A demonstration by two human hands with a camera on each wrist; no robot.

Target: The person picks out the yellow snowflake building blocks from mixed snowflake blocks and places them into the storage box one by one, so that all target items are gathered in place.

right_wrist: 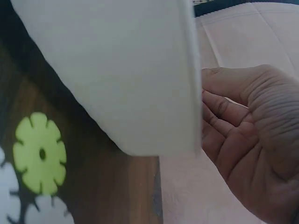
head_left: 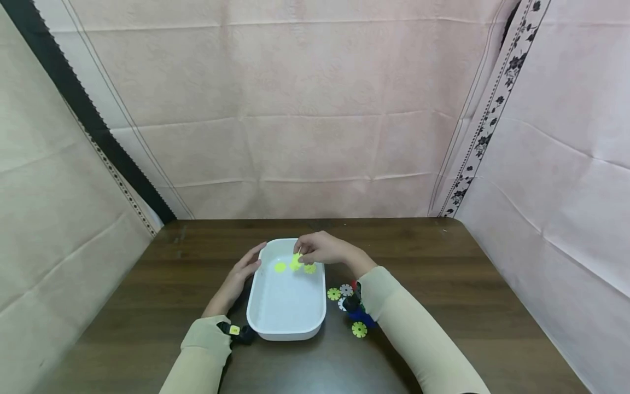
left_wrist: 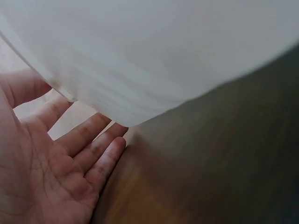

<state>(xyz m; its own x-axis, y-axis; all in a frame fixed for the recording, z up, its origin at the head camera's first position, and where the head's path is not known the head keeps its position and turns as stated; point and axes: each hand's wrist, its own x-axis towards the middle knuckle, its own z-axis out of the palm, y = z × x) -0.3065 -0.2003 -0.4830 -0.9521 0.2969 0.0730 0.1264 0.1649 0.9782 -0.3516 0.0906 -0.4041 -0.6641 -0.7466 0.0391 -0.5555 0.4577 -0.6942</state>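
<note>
Right hand [head_left: 327, 249] pinches a yellow disc [head_left: 297, 257] between thumb and fingers, over the far part of the tray [head_left: 287, 306], just past 12 o'clock from its middle. Whether one disc hangs there or two overlap, I cannot tell; the right wrist view hides the fingertips behind the tray's wall. Two more yellow discs lie in the tray, one [head_left: 280, 267] between 11 and 12 o'clock, the other [head_left: 310, 268] between 1 and 2.

White and round-cornered, the tray rests on the brown surface [head_left: 467, 306]. Left hand [head_left: 240, 272] is at its side toward 10 o'clock, fingers loosely extended — they seem to touch the wall rather than clasp it.

Outside the tray, at 3 o'clock, lie a yellow-green disc [head_left: 334, 294] and pale discs [head_left: 346, 290]; another yellow-green disc [head_left: 360, 329] lies near 4 o'clock. Blue pieces [head_left: 361, 317] sit between them, partly covered by the right wrist.

In the right wrist view the near disc is flat, slotted around its rim, with a small hole at the centre. Such a disc looks like light, stiff plastic — hard to crush, though its smooth face may slip, and one lying flat would be awkward to lift. Best hold is probably thumb and fingertip on opposite edges, the slots giving some bite; pressing one side to tip it should help too.
</note>
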